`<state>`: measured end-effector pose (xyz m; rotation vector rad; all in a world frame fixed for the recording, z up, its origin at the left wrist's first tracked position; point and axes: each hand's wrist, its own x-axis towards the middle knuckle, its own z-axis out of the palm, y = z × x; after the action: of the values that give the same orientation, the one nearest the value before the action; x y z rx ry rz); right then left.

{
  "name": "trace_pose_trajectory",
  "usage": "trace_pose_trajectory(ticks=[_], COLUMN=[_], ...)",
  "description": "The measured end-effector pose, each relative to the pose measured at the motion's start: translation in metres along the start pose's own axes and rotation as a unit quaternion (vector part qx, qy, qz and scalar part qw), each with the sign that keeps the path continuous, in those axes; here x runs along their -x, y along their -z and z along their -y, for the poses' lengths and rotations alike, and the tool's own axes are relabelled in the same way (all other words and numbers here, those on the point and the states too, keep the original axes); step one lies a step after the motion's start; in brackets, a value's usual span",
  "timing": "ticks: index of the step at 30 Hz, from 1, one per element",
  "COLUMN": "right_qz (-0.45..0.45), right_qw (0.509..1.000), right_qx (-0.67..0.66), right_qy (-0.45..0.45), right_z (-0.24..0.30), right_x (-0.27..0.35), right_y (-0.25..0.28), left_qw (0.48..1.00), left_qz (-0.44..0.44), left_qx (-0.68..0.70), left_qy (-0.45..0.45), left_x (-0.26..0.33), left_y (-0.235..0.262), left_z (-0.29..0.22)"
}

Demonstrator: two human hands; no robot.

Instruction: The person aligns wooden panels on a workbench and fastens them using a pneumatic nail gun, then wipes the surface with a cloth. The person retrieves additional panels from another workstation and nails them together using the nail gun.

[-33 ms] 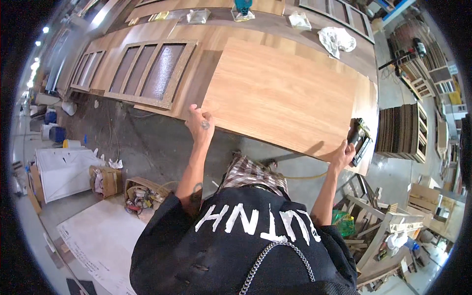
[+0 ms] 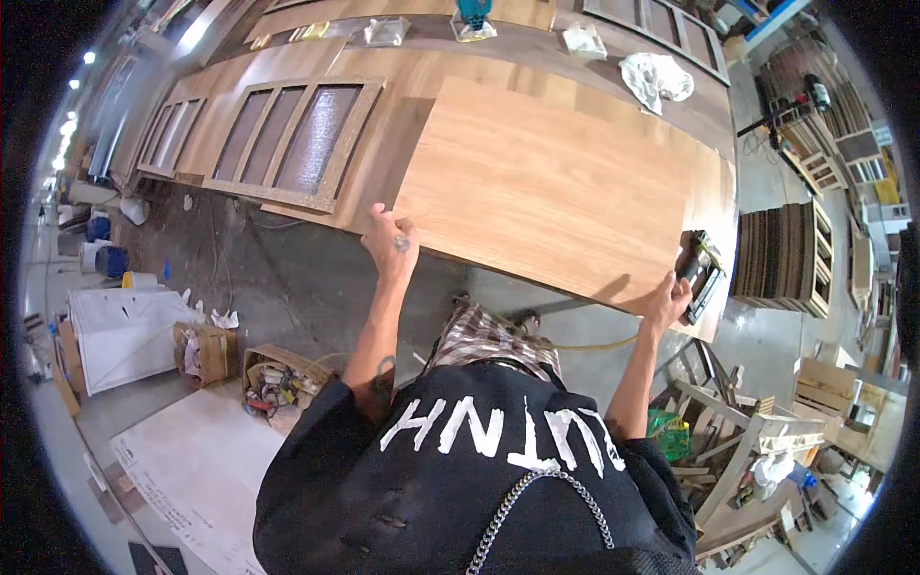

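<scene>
A flat wood-grain panel [image 2: 546, 187] lies on the workbench in front of me. My left hand [image 2: 391, 233] is closed on its near left corner, thumb side up at the edge. At the near right corner, my right hand [image 2: 669, 299] grips the panel's edge with bent fingers. Just beyond the right fingers a black nail gun [image 2: 704, 280] rests on the board surface, beside the panel's right end. The undersides of both grips are hidden by the panel and the hands.
Left of the panel lies a frame with dark inset panes [image 2: 292, 144]. A crumpled white cloth [image 2: 656, 79] and a teal tool [image 2: 473, 13] are on the far side. Stacked boards [image 2: 781, 259] stand right, with scrap wood [image 2: 757, 441] below. A tool-filled carton [image 2: 278, 383] sits lower left.
</scene>
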<state>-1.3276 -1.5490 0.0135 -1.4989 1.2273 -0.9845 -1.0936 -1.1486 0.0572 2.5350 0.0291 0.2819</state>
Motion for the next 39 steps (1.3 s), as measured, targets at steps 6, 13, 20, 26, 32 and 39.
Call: trace_pose_trajectory(ticks=[6,13,20,26,32,39], right_qz=[0.034,0.034,0.089,0.114,0.113,0.058], right_qw=[0.997,0.994,0.987,0.97,0.966,0.978], right_qx=[0.065,0.089,0.128,0.172,0.229,0.174], right_qy=[0.026,0.045,0.031,0.128,0.05,0.1], right_z=[-0.011,-0.01,-0.001,-0.045,-0.006,-0.025], right_x=[0.008,0.017,0.024,0.014,0.045,0.051], right_y=[-0.014,-0.011,-0.001,0.01,0.041,0.064], left_qw=[0.998,0.998,0.995,0.989,0.991,0.99], left_qz=[0.015,0.042,0.047,0.044,0.11,0.129], left_qx=[-0.053,-0.045,-0.085,-0.106,-0.052,-0.014], left_qy=[0.0,0.03,0.019,-0.094,-0.062,-0.05], left_x=[0.01,0.01,0.016,0.016,0.017,0.016], left_y=[-0.023,-0.026,-0.023,-0.02,-0.002,-0.007], left_z=[0.019,0.017,0.016,0.026,0.059,0.089])
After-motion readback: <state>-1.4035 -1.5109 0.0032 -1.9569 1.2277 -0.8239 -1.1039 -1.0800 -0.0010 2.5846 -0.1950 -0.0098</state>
